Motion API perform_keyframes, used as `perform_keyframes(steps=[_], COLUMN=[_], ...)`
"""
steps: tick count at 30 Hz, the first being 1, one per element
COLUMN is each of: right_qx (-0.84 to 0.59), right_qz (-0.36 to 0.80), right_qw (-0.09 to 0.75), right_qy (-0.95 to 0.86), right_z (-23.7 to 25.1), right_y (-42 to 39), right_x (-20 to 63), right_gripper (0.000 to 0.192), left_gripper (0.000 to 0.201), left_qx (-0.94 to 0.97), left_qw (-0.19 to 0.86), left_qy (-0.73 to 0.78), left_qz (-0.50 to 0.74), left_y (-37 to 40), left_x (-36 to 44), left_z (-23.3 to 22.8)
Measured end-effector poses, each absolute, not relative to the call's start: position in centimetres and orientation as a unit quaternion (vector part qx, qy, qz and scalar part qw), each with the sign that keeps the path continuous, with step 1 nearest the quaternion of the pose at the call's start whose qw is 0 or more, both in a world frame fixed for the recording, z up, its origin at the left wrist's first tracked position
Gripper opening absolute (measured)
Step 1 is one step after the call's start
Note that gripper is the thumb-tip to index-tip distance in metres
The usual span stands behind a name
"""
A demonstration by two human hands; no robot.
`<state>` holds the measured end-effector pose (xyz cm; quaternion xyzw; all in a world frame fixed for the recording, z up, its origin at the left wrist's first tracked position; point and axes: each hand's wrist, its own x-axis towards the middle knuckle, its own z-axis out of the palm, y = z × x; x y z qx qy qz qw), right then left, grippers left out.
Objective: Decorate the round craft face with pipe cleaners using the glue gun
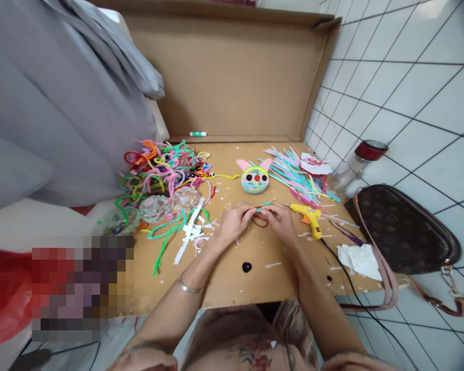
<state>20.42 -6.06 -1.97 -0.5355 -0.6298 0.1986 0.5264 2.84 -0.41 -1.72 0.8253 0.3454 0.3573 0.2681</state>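
head view shows the left hand [235, 222] and right hand [280, 220] close together, fingertips pinching thin teal and brown strands [260, 223] above the middle of the tabletop [220, 288]. beyond them, toward the far edge, sits a round face with pink ears [255, 184]. a yellow glue gun [311, 216] lies just beside the right hand, toward the right edge; a black disc [246, 267] lies nearer the front edge, and a pile of coloured strands [166, 167] fills the far left corner.
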Motion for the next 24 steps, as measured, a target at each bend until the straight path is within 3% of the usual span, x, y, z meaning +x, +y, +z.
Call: perform_keyframes(steps=[9, 14, 24], right_qx=[-0.579, -0.630, -0.582], right_qz=[0.143, 0.097, 0.293], right_qw=[0.544, 0.569, 0.624], right_qy=[-0.590, -0.520, -0.430], right_z=[-2.5, -1.0, 2.9], right_y=[-7.2, -9.7, -9.8], right_x=[20.7, 22.8, 21.0], right_gripper=[0.022, 0.023, 0.042], left_gripper=[0.027, 0.027, 0.036], left_qx=[0.798, 0.724, 0.661], left_qw=[0.294, 0.361, 0.497], left_qy=[0.368, 0.411, 0.321], left_qz=[0.376, 0.419, 0.462], left_y=[0.0, 0.0, -1.6], left_x=[3.0, 3.2, 4.5], left_z=[-2.4, -1.5, 0.9])
